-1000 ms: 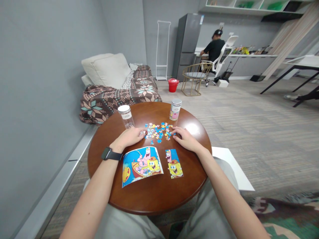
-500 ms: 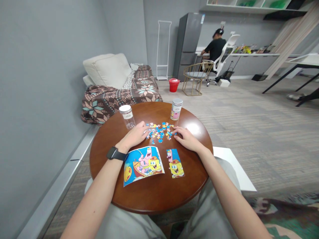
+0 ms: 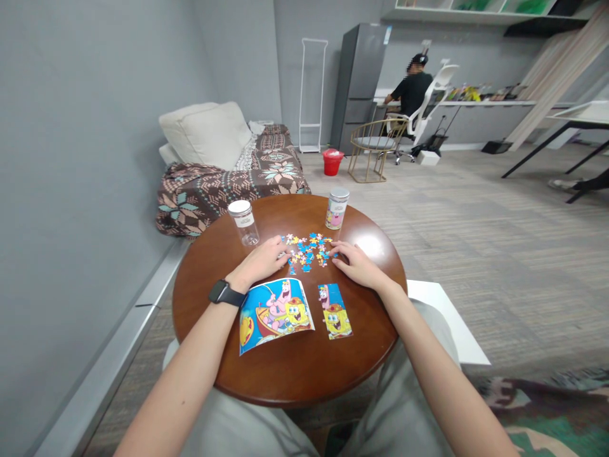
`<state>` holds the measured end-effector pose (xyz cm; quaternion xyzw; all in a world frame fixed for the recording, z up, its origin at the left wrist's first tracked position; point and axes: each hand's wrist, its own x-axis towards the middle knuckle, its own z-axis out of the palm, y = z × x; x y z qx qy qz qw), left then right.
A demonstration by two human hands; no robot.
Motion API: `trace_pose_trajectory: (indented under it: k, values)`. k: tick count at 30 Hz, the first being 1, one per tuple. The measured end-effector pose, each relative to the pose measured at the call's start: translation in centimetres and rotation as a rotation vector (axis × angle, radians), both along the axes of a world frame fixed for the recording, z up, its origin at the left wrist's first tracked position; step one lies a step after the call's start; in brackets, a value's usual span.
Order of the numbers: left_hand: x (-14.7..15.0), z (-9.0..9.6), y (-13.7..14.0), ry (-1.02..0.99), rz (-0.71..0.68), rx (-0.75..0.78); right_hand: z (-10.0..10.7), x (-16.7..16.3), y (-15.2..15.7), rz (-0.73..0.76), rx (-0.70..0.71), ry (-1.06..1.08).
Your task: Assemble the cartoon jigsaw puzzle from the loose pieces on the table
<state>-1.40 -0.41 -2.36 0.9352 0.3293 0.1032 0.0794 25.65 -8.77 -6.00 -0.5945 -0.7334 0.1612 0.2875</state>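
Note:
Loose jigsaw pieces (image 3: 308, 249) in blue, yellow and pink lie spread on the round wooden table (image 3: 295, 374). My left hand (image 3: 266, 259), with a dark watch on its wrist, rests at the left edge of the pieces, fingers stretched over a few of them. At the right edge, my right hand (image 3: 356, 264) touches the pieces with loosely bent, parted fingers. Neither hand visibly holds a piece. Closer to me lie a cartoon picture sheet (image 3: 276, 315), curled at its edges, and a joined strip of puzzle (image 3: 335, 312) to its right.
A clear lidded jar (image 3: 248, 235) stands at the table's back left, a printed canister (image 3: 335, 216) at the back right. Beyond are a blanket-covered sofa (image 3: 228, 181), a red bucket (image 3: 332, 166) and a wire chair (image 3: 373, 145). A person (image 3: 413, 92) sits near the fridge.
My left hand has slid slightly right and its fingers now cover more of the pieces on the left. The right hand has stayed nearly still.

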Motion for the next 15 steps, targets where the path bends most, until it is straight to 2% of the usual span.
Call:
trace_pose_trajectory:
  k: [15]
  values:
    - [-0.39,-0.15,0.44,-0.006,-0.058,-0.015,0.04,0.02,-0.06,0.009,-0.009,-0.008]
